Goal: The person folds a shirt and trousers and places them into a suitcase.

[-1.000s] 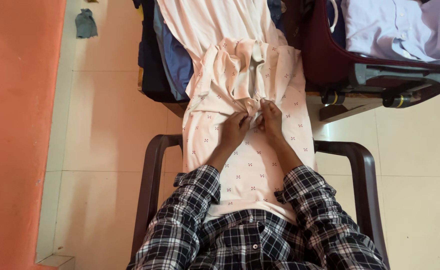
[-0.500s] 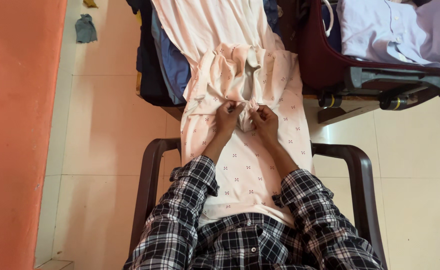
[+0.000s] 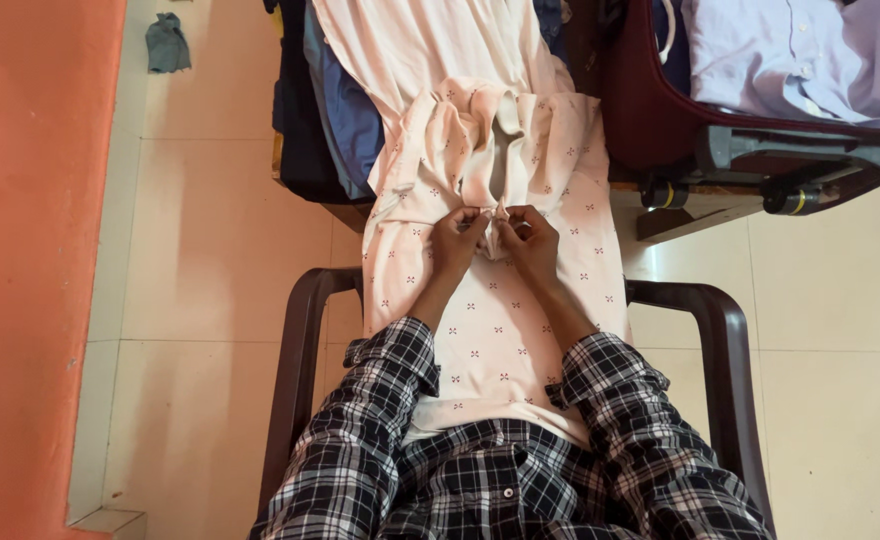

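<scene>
From the head cam, both the left hand (image 3: 457, 238) and right hand (image 3: 527, 237) were pinched shut on the front placket of the pale pink patterned shirt (image 3: 500, 330) draped over the lap and dark chair (image 3: 300, 370) (buttoning looked only partway done, collar end left), hands barely higher than half a second back.

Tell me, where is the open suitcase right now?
The maroon suitcase lies open at the head view's upper right, beside the pink patterned shirt, holding a folded lilac shirt.
</scene>
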